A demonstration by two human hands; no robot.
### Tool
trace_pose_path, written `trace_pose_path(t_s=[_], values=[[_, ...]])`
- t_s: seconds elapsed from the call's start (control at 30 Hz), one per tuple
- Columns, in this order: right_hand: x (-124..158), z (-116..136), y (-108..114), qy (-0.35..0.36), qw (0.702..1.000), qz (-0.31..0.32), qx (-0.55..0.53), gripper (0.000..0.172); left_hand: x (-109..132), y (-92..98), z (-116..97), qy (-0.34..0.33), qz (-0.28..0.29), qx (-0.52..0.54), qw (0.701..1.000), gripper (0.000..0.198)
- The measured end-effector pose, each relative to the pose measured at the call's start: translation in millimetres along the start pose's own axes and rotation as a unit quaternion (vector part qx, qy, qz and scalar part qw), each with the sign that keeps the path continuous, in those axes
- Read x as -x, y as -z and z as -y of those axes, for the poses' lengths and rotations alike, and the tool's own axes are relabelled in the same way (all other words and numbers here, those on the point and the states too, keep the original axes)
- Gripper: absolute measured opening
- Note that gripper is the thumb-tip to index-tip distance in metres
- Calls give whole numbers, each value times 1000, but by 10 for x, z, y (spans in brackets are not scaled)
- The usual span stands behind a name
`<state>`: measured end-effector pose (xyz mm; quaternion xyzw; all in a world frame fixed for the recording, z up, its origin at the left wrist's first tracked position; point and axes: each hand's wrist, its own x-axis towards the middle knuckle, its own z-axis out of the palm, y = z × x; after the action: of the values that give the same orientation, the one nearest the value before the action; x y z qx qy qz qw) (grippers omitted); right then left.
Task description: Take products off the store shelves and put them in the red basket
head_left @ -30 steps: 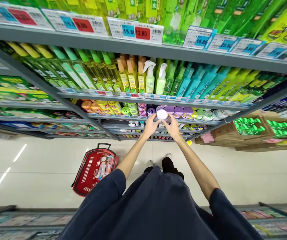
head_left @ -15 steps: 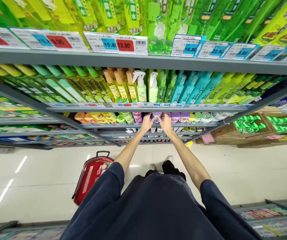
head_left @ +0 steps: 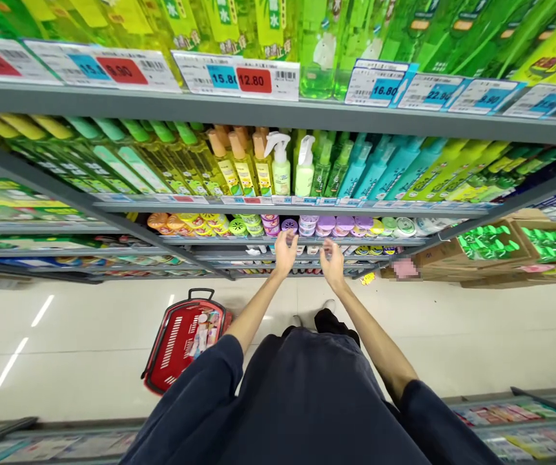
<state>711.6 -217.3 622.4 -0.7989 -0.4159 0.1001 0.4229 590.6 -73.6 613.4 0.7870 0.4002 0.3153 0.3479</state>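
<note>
My left hand [head_left: 285, 254] and my right hand [head_left: 332, 263] hang in front of a low store shelf, palms toward it, fingers apart and holding nothing. Just above them, on the shelf [head_left: 239, 240], stands a row of round tins in purple, pink and green. The purple tins [head_left: 326, 224] are nearest to my hands, though neither hand touches them. Small packaged goods on the shelf below sit partly behind my fingers.
Tall shelves hold green and yellow bottles above white price labels [head_left: 253, 80]. A red shopping basket [head_left: 184, 340] holding several items stands on the tiled floor [head_left: 64, 361] to my left. Cardboard boxes of green-capped bottles [head_left: 488, 248] sit at the right.
My hands held a white round tin a second ago, then reached it in among the purple tins. They have now drawn back down from the shelf, empty and further apart.
</note>
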Motion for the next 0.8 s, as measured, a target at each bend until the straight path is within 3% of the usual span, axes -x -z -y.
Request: trace_pose_path(t_s=[0.13,0.37,0.6,0.8], values=[[175,-175,-47,-20,996,76,52,28,166,-41,167,7,58,-31,998,26],[-430,-369,-276,-11,984,116,134,40,-72,-242,445,18,114,-67,991,38],[-515,-846,-525,68,990,55,113,42,2,-515,775,-43,6,-51,998,32],[-616,-1028,-627,163,985,6,49,69,-72,-659,1087,-124,-33,-61,990,52]])
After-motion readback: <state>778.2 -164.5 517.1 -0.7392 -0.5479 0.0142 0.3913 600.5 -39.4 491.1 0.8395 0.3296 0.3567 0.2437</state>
